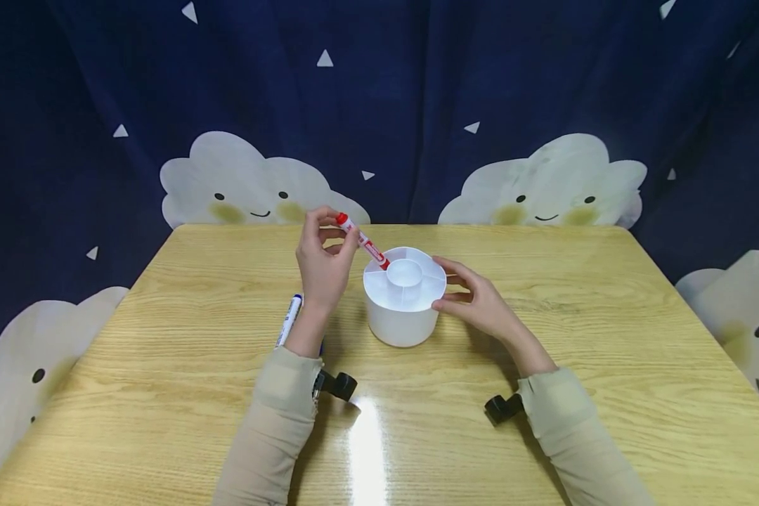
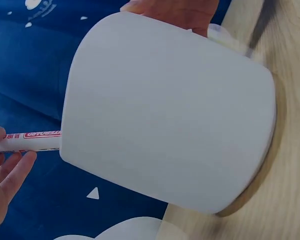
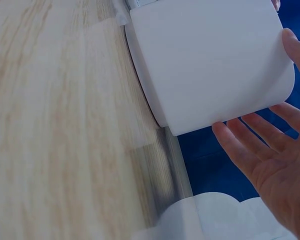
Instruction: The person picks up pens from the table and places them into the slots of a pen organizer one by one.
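Note:
My left hand [image 1: 325,270] pinches a red-and-white whiteboard marker [image 1: 368,246] between thumb and fingers. The marker slants down to the right, its lower red end over the left rear section of a white round divided organizer [image 1: 401,325]. In the left wrist view, the organizer's wall hides the marker's lower part. On the opposite side, my right hand [image 1: 481,303] holds the organizer, with the thumb at the near rim and the fingers behind. The organizer stands upright on the table, with a round middle cup and several sections around it.
A white marker with a blue end [image 1: 289,322] lies on the wooden table [image 1: 183,393] beside my left wrist. A small blue piece shows on the wrist's other side, mostly hidden. A dark blue curtain [image 1: 392,91] with clouds hangs behind the table's far edge.

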The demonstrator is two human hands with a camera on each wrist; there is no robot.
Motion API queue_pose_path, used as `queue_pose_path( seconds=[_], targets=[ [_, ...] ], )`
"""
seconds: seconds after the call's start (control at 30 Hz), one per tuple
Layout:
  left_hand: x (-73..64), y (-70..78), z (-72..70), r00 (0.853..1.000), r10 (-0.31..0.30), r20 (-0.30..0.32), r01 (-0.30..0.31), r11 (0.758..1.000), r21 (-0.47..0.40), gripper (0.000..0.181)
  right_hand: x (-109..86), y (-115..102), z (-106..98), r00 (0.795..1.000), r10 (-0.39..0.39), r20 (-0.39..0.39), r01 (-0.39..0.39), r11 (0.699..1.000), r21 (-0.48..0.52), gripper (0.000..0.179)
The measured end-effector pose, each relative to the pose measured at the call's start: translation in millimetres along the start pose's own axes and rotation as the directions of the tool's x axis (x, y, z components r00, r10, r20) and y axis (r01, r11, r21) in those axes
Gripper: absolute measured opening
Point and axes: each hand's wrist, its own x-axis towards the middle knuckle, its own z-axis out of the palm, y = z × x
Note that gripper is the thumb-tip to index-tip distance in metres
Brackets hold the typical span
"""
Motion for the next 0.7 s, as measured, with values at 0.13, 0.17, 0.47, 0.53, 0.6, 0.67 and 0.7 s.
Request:
queue_pose_path(
  seconds=[0.13, 0.17, 0.47, 0.53, 0.6, 0.67, 0.7],
  targets=[
    [-5.2, 12.4, 2.5, 0.999, -0.05, 0.009, 0.05, 0.999, -0.02, 0.028, -1.4, -1, 0, 1.0, 0.003, -0.002, -0.003, 1.0, -0.002, 0.069],
    [-6.4, 13.9, 3.2, 0.998, -0.061, 0.013, 0.062, 0.998, -0.027, 0.027, -1.8, -1, 0, 1.0, 0.005, -0.003, -0.005, 1.0, -0.005, 0.069],
    [-12.4, 16.5, 6.1, 0.99, -0.133, 0.052, 0.133, 0.991, -0.004, 0.025, -2.6, -1, 0, 1.0, 0.004, -0.013, -0.004, 1.0, -0.002, 0.069],
    [-12.7, 6.6, 6.9, 0.989, -0.134, 0.06, 0.133, 0.991, 0.009, 0.026, -2.6, -1, 0, 1.0, 0.004, -0.011, -0.004, 1.0, -0.004, 0.069],
    [-13.2, -3.3, 7.9, 0.989, -0.133, 0.067, 0.131, 0.991, 0.022, 0.027, -2.4, -1, 0, 1.0, 0.004, -0.012, -0.004, 1.0, -0.006, 0.069],
    [-13.8, -13.6, 8.9, 0.989, -0.132, 0.073, 0.129, 0.991, 0.035, 0.028, -2.2, 0, 1, 1.0, 0.0, -0.009, 0.0, 1.0, -0.005, 0.07],
    [-14.4, -15.8, 9.1, 0.989, -0.129, 0.076, 0.126, 0.991, 0.043, 0.028, -2.1, 0, 1, 1.0, 0.0, -0.008, 0.0, 1.0, -0.003, 0.07]
  ],
)
